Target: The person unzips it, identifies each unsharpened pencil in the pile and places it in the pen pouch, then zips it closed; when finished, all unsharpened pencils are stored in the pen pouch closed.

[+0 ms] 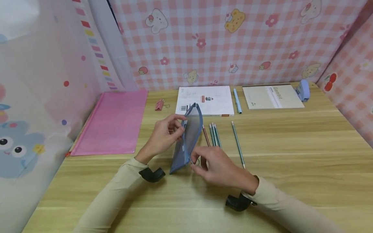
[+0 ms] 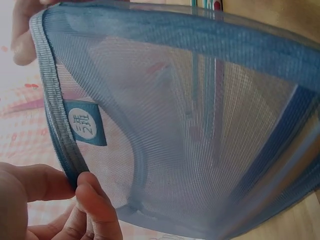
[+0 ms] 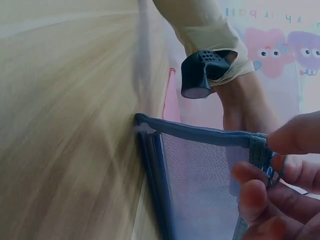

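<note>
A blue mesh zipper pouch (image 1: 193, 129) stands on edge on the wooden table, its mouth spread apart. My left hand (image 1: 163, 137) pinches one side of the mouth between thumb and fingers. Close to that pinch, a small blue label (image 2: 100, 125) with a white oval shows on the zipper band. At the near end of the zipper, my right hand (image 1: 218, 165) pinches the corner, where a thin cord loop (image 3: 281, 172) shows by the fingers. Part of the right hand's grip is hidden behind its own fingers.
Beyond the right hand lie several green pencils (image 1: 215, 134), a red pencil (image 1: 206, 136) and a separate green pencil (image 1: 239, 145). A pink folder (image 1: 113, 123) is at left. Behind are a pink binder clip (image 1: 159, 105), white book (image 1: 192, 95), blue pen (image 1: 237, 102) and notepad (image 1: 259, 97).
</note>
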Motion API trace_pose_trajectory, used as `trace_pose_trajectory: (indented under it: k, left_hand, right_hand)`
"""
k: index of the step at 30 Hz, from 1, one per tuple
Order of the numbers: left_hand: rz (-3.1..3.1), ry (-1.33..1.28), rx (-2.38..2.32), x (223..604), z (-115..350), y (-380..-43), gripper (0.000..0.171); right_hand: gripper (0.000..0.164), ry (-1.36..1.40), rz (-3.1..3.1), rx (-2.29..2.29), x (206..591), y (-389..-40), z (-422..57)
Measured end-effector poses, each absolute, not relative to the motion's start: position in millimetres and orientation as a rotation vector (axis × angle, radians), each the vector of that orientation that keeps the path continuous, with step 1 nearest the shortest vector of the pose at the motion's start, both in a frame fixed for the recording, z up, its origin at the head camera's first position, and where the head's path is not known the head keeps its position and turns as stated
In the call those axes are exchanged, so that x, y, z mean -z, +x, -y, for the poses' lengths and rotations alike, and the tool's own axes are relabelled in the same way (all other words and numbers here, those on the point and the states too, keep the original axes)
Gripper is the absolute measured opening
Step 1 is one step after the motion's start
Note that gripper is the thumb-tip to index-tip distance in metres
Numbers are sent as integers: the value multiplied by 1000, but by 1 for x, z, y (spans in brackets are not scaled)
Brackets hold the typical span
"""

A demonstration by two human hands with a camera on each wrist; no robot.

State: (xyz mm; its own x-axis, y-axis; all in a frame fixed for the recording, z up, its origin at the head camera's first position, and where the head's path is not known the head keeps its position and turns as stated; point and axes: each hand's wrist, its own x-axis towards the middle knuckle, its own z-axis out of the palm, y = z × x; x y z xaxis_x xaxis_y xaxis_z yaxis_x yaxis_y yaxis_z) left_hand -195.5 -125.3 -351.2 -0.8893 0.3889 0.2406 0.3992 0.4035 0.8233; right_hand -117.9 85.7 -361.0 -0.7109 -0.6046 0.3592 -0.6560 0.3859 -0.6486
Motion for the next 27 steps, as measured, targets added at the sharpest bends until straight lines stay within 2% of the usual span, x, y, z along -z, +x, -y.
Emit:
trace_pose_trajectory:
  k: [2,7,14,17,21,27]
  left_hand:
    - [2622,-739,1528,350,125,-195,31]
    - [2609,-788,1495,350,122,-186,29]
    - [2624,-915,1320,353,122,-135,15]
    - [2566,-987,1126,357,125,-116,17]
    - [2366,-1062,652,366,124,-108,28]
    - [2096,-1048,345,376,123,-107,13]
  right_hand:
    - [11,1171,2553,-1237,361,-118,-86]
    - [14,1190,2556,-1423,361,-124,-89]
    - [14,1075,2575,-1753,363,-130,-87]
    - [12,982,2579,-1879,363,-130,-87]
    - [8,910,2541,-1989,361,-132,-86]
    - [15,952,2517,-1988,360,-139,-84]
